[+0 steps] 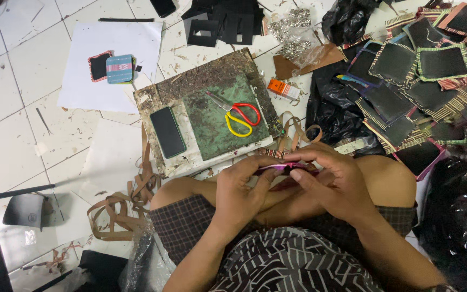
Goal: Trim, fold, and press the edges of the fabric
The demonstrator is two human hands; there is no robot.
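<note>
We are holding a small pink woven piece (283, 167) between both hands, low in the middle of the scene, just above our knees. Our left hand (244, 190) is pinching its left end with the fingers curled under it, and our right hand (335, 183) is closing over its right end from above, so the two hands are meeting on the piece and mostly hiding it.

Just beyond the hands, a worn board (212, 105) is lying on the tiled floor (22, 70). It is carrying a green mat (214, 127), and on that mat a pair of scissors (236, 113) with one red and one yellow handle is resting shut. A dark phone (167, 132) is lying on the board's left part, beside the mat.

To the far right, black plastic bags (333, 111) are lying open, with a heap of dark patches edged in striped cloth (422, 81) spilling over them. Farther off, a clear bag of small metal fittings (290, 30) is sitting near black frames (222, 21). Brown strips (120, 208) are trailing on the floor to our left, and a white sheet (109, 65) farther left is bearing two small finished pieces (112, 68).
</note>
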